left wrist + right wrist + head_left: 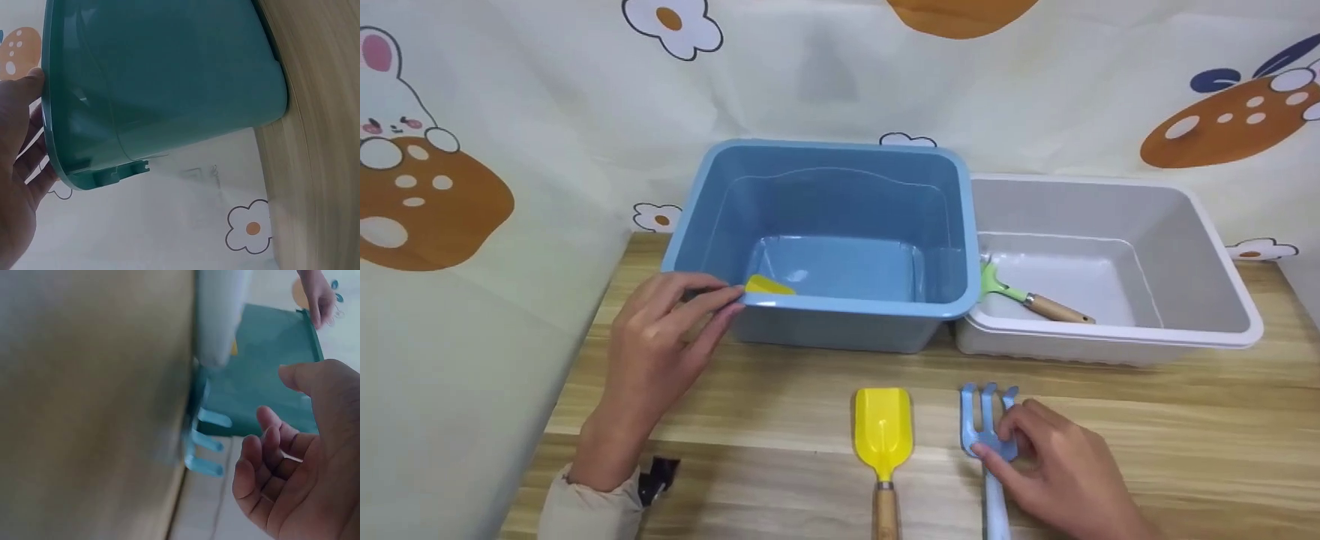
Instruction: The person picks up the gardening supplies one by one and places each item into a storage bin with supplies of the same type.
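My left hand (660, 337) holds the near left corner of a blue plastic bin (825, 304) by its rim, thumb on one side and fingers on the other. Just inside that corner a yellow piece (769, 286) shows, mostly hidden by the rim. Over a light blue hand fork (994, 502) on the table hovers my right hand (1065, 465), its fingers loosely bent. In the right wrist view a gap separates the fingers from the fork's tines (208, 441). Left of the fork lies a yellow hand shovel (883, 427) with a wooden handle.
A white bin (1185, 262) stands right of the blue one, holding a green garden tool (994, 281) with a wooden handle. Both bins rest on a wood-grain table (780, 420). Behind them hangs a printed cloth (810, 82).
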Available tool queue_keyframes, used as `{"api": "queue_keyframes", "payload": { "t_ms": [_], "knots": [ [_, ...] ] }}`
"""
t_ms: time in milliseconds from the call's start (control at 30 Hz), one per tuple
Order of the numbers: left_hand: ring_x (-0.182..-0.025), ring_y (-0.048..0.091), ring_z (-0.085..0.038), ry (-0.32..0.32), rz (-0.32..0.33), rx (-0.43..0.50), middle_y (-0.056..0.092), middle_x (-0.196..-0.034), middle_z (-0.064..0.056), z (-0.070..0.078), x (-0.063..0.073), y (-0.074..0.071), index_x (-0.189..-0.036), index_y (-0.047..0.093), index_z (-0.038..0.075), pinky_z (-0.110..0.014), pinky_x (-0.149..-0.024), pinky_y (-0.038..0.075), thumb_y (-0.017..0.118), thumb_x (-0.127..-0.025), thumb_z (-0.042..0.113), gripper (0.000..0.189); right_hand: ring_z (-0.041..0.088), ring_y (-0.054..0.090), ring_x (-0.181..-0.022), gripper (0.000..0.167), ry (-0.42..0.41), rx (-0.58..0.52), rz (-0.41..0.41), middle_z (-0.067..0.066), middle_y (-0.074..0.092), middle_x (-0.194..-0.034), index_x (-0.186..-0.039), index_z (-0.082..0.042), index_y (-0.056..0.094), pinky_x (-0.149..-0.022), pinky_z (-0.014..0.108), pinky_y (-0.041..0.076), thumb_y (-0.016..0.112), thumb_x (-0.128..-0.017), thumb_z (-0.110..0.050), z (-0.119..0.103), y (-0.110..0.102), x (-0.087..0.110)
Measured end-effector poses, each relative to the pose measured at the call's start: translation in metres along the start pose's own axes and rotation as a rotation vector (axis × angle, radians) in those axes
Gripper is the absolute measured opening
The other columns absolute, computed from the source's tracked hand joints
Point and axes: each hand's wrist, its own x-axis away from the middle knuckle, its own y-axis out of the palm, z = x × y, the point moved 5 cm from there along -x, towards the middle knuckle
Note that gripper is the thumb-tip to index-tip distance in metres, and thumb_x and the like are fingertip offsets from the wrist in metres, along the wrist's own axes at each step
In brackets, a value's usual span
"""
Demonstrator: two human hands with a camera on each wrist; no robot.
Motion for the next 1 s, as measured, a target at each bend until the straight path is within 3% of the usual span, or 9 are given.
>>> {"api": "queue_keyframes", "payload": {
  "t_ms": [167,333,533,733,867,1000],
  "knots": [
    [-0.095,0.068,-0.029,-0.018,-0.008,-0.044,0.076,-0.1,-0.008,-0.001,0.001,0.002,-0.109,0.084,0.012,-0.042,-0.087,0.051,0.092,-0.082,0.015,0.028,0.003,0.04,-0.055,0.052,0.204,0.115,-0.204,-0.013,0.047,-0.062,-0.078,-0.025,0.062,-0.053,0.024,0.031,0.077,-0.081,-0.076,0.007,0.008,0.003],
    [-0.095,0.068,-0.029,-0.028,-0.01,-0.066,0.076,-0.1,-0.008,-0.001,0.001,0.003,-0.109,0.084,0.013,-0.046,-0.088,0.051,0.093,-0.081,0.017,0.03,0.009,0.045,-0.057,0.062,0.274,0.152,-0.354,-0.011,0.051,-0.061,-0.079,-0.024,0.065,-0.054,0.027,0.033,0.069,-0.079,-0.085,0.01,0.018,0.003],
    [-0.095,0.068,-0.029,-0.01,-0.004,-0.054,0.076,-0.1,-0.008,0.0,0.002,0.006,-0.108,0.085,0.014,-0.044,-0.086,0.051,0.091,-0.083,0.015,0.026,0.007,0.044,-0.053,0.062,0.254,0.148,-0.368,-0.012,0.047,-0.056,-0.076,-0.025,0.062,-0.052,0.026,0.032,0.07,-0.077,-0.087,0.01,0.023,0.008],
    [-0.096,0.069,-0.029,-0.011,-0.009,-0.056,0.077,-0.102,-0.009,0.002,0.003,0.007,-0.108,0.084,0.012,-0.043,-0.087,0.054,0.092,-0.082,0.012,0.027,0.001,0.044,-0.056,0.051,0.204,0.104,-0.354,-0.016,0.053,-0.064,-0.084,-0.025,0.064,-0.053,0.022,0.036,0.079,-0.08,-0.073,0.012,0.024,0.008],
    [-0.097,0.069,-0.029,-0.021,-0.012,-0.051,0.077,-0.102,-0.009,0.002,0.002,0.007,-0.109,0.084,0.012,-0.046,-0.088,0.056,0.091,-0.082,0.011,0.028,0.004,0.047,-0.058,0.051,0.249,0.104,-0.378,-0.013,0.056,-0.066,-0.09,-0.022,0.064,-0.054,0.024,0.037,0.083,-0.079,-0.069,0.016,0.023,0.008],
    [-0.097,0.069,-0.028,-0.017,-0.019,-0.055,0.077,-0.102,-0.009,0.002,0.0,0.007,-0.109,0.084,0.012,-0.046,-0.088,0.056,0.091,-0.083,0.013,0.027,0.01,0.047,-0.057,0.055,0.319,0.109,-0.418,-0.008,0.053,-0.061,-0.086,-0.02,0.062,-0.053,0.027,0.034,0.082,-0.079,-0.071,0.019,0.024,0.011]
  ]
}}
